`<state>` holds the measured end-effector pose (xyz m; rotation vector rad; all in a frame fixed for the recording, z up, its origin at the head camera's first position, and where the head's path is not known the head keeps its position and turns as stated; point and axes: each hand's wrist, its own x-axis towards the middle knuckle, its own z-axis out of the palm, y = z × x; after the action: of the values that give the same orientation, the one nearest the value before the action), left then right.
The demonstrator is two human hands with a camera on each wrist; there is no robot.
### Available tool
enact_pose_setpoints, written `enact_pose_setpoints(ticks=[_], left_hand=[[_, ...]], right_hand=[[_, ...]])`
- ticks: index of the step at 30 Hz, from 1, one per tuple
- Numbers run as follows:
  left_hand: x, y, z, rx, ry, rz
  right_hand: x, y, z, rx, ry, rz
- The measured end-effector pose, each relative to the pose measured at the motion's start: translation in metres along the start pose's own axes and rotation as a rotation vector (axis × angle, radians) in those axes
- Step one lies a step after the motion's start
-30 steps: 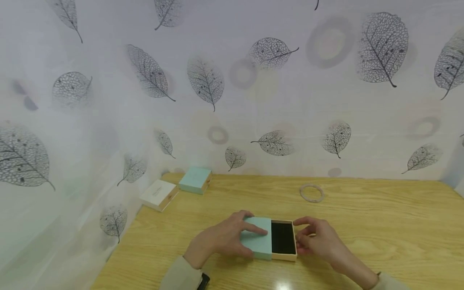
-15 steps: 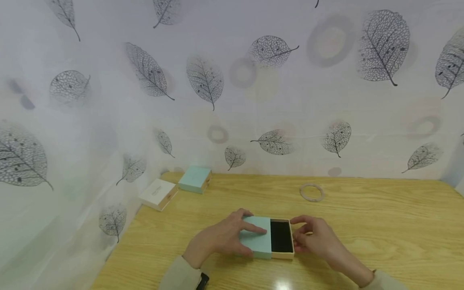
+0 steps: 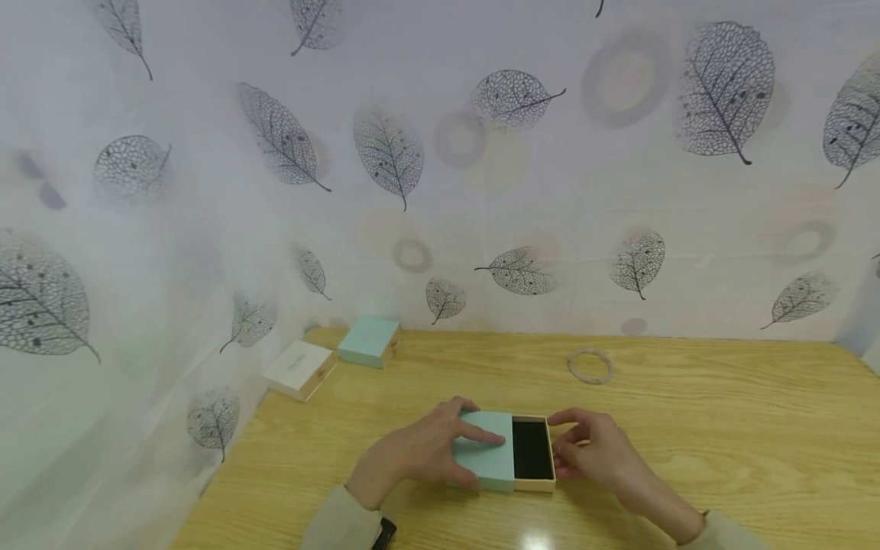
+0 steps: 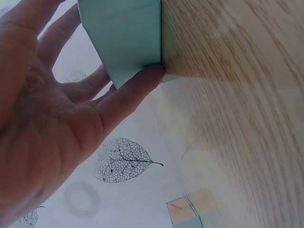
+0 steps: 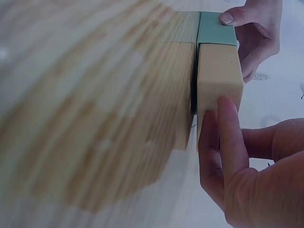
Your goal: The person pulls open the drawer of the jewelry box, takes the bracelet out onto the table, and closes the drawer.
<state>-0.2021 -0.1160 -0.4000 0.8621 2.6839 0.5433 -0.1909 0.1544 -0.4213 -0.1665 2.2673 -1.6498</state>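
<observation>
A drawer-style gift box lies on the table in the head view. Its pale blue sleeve (image 3: pixel 484 466) covers the left part, and the cream drawer (image 3: pixel 534 486) with a black lining (image 3: pixel 532 451) sticks out at the right. My left hand (image 3: pixel 428 451) grips the sleeve, thumb on the near side, fingers across the top and far side. In the left wrist view the thumb presses the sleeve's side (image 4: pixel 126 38). My right hand (image 3: pixel 601 451) is at the drawer's outer end. The right wrist view shows its fingertips against the cream end face (image 5: pixel 216 92).
Further back on the table (image 3: pixel 722 420) lies a thin pale ring-shaped bangle (image 3: pixel 590 367). At the back left sit a white box (image 3: pixel 300 367) and another pale blue box (image 3: pixel 371 341). A leaf-print curtain (image 3: pixel 522 191) borders the table behind and at left.
The drawer has slid a little left into the sleeve, so less black lining shows. My right hand moved left with it, while the left hand stayed nearly still on the sleeve.
</observation>
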Motion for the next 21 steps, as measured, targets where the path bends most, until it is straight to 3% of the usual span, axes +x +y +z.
enact_pose_setpoints(ticks=[21], left_hand=[[-0.0002, 0.0013, -0.0004, 0.008, -0.003, 0.002]], right_hand=[[0.0015, -0.0019, 0.0044, 0.016, 0.020, 0.029]])
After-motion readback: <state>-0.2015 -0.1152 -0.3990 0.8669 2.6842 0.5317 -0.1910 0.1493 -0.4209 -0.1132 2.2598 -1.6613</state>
